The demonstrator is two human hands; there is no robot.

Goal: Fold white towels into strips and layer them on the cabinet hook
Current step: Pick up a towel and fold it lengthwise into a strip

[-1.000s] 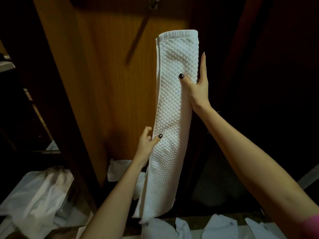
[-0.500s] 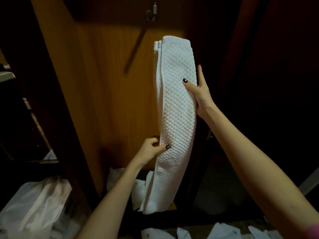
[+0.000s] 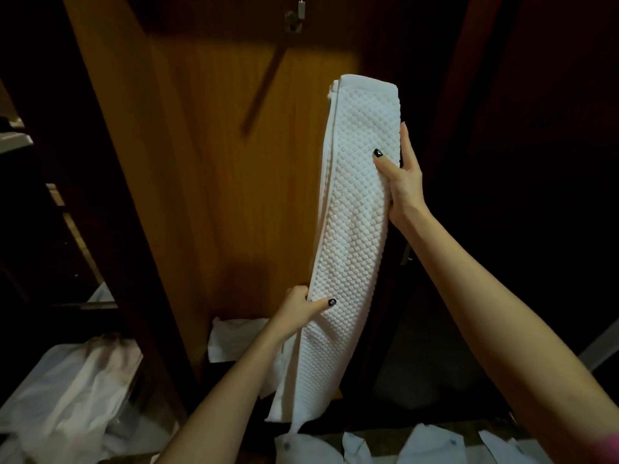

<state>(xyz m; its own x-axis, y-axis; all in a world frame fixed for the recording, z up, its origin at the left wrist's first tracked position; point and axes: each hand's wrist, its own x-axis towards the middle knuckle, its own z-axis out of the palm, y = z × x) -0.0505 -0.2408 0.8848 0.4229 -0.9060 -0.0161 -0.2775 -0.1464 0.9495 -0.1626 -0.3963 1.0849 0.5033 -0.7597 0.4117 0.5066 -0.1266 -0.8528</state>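
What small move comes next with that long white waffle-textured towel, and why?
Probably lifting the folded white waffle towel up-left toward the small metal hook on the wooden cabinet door: it is a narrow strip, the right hand grips it high, the left hand low, and the hook looks bare.

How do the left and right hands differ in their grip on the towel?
The left hand pinches the towel low on its left edge; the right hand holds it higher, on the right edge. The left hand's fingers curl behind the cloth; one right hand finger points straight up along the edge. Both press a thumb on the front.
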